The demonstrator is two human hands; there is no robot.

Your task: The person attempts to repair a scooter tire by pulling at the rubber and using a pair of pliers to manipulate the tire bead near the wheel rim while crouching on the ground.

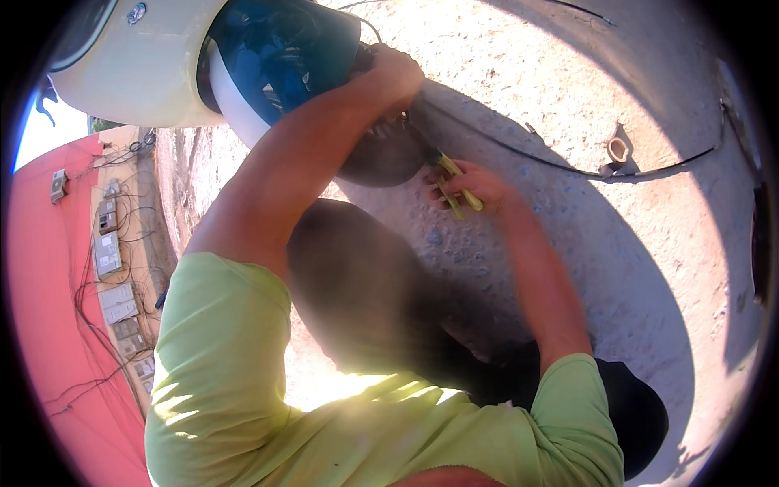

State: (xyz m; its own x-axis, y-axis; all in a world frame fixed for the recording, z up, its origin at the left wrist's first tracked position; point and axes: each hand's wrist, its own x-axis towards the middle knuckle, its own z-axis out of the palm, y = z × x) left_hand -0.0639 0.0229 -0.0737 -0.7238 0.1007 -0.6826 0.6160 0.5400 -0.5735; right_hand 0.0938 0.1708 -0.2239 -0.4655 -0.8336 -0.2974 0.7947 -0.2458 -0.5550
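Observation:
My left hand (389,77) reaches up to the lower edge of a teal and white scooter body panel (276,49), its fingers curled round something I cannot make out. My right hand (479,187) grips yellow-handled pliers (450,183), whose dark jaws point up-left to the shaded part just under my left hand. That part is partly hidden by my left arm and the shadow, with a dark rounded tyre (381,162) below it.
A black cable (535,154) runs along the rough ground (617,243) to the right, past a small ring-shaped object (617,150). At left, a pink wall (49,268) carries several meter boxes (118,300) and wires. My bent leg (357,284) lies below the scooter.

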